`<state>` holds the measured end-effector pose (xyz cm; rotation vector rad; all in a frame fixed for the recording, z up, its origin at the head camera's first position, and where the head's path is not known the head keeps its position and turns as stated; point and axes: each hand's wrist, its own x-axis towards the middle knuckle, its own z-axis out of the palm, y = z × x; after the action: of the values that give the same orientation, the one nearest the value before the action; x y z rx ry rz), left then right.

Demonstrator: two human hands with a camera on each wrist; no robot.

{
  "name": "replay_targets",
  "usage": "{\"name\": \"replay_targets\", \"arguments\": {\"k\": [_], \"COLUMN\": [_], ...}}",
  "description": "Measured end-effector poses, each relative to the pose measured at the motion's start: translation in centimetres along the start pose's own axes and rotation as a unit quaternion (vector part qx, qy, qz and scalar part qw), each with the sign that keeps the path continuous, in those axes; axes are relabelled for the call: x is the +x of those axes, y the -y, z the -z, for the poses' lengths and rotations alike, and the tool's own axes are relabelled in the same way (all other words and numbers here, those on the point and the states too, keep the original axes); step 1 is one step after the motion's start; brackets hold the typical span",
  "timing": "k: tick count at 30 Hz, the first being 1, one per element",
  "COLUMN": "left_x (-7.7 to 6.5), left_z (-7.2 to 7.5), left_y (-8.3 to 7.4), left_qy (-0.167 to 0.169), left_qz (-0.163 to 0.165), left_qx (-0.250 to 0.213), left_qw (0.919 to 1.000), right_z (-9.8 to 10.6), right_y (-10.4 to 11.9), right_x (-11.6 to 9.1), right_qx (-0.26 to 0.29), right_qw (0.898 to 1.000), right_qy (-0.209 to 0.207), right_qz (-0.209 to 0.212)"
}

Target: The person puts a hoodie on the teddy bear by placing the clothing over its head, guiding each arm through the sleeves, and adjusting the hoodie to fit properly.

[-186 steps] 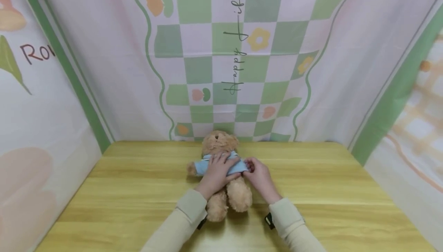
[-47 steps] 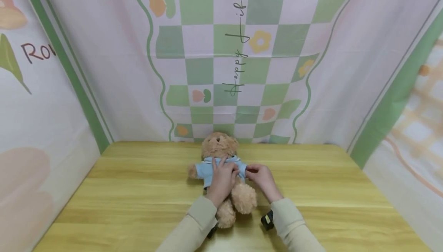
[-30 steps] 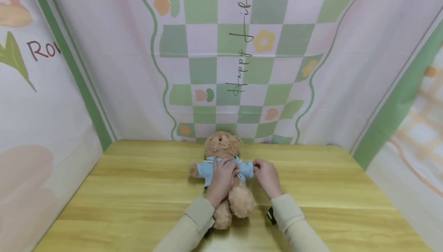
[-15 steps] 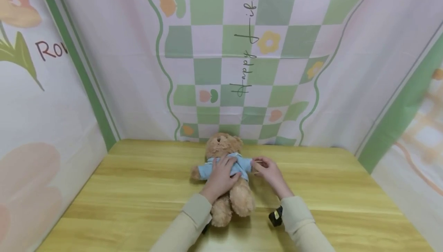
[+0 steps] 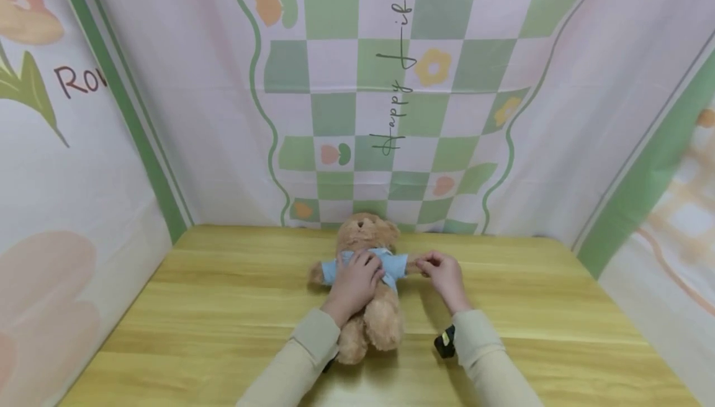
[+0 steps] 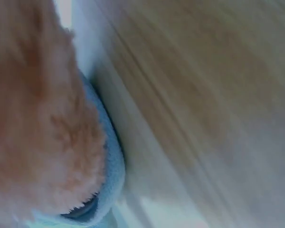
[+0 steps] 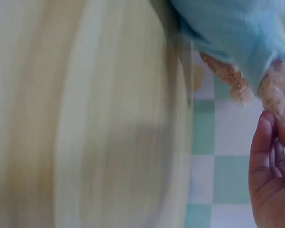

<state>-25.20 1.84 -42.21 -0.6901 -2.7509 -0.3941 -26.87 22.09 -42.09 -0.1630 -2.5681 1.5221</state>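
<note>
A fluffy light-brown teddy bear [image 5: 383, 323] in a light blue shirt [image 5: 395, 265] lies face up on the wooden table, its head toward the back wall. My left hand [image 5: 354, 283] holds it at the belly over the shirt, fingers bent and covering the middle of its chest. With thumb and fingertips my right hand [image 5: 444, 273] pinches the end of the bear's arm [image 7: 275, 88], which sticks out of the sleeve. In the left wrist view the bear's fur [image 6: 42, 128] and the blue shirt hem [image 6: 113, 161] appear close up; the left hand is out of that view.
The wooden table [image 5: 234, 308] ends at a back curtain [image 5: 335, 115] with green checks and the words "Happy Life". Printed cloth also hangs on both sides. A black wrist device [image 5: 445, 342] shows below the right sleeve.
The right hand has gone from the sleeve cuff outward to the arm's end, and the furry paw now shows beyond the cuff. The left hand has stayed on the belly, its fingers shifting.
</note>
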Motion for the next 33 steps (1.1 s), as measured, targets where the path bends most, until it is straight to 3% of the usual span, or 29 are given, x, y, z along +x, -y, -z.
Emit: {"name": "replay_targets", "arguments": {"k": [3,6,10,13,16,20,28,31,33], "left_x": [-0.2,-0.2,0.3,0.8,1.1,1.3,1.7,1.8,1.9], "left_z": [0.5,0.7,1.1,1.7,2.2,2.5,1.9,1.6,1.4], "left_y": [0.0,0.1,1.1,1.9,2.6,3.1,3.2,3.2,3.2], "left_qy": [-0.002,-0.001,-0.01,-0.02,-0.003,0.028,-0.022,-0.032,-0.033], "left_qz": [0.005,0.017,0.044,0.074,0.102,0.115,0.124,0.13,0.132], "left_qx": [0.007,-0.066,-0.218,-0.267,-0.258,-0.229,-0.153,-0.148,-0.169], "left_qw": [1.0,0.9976,0.975,0.9607,0.9606,0.9661,0.9801,0.98,0.9762], "right_z": [0.0,-0.2,-0.2,-0.4,-0.8,-1.4,-1.3,-1.2,-1.1], "right_y": [0.1,0.4,1.0,1.3,1.4,1.3,0.6,0.3,0.2], "right_x": [0.3,0.0,-0.7,-0.9,-1.0,-0.9,-0.2,0.0,0.1], "right_qx": [0.011,0.025,0.074,0.072,0.025,0.008,0.039,0.045,0.035], "right_qw": [1.0,0.999,0.994,0.993,0.998,1.0,0.998,0.998,0.998], "right_qy": [0.007,0.027,0.08,0.089,0.051,0.01,-0.042,-0.043,-0.042], "right_qz": [-0.013,-0.008,-0.005,0.004,0.014,0.001,-0.006,-0.015,-0.011]}}
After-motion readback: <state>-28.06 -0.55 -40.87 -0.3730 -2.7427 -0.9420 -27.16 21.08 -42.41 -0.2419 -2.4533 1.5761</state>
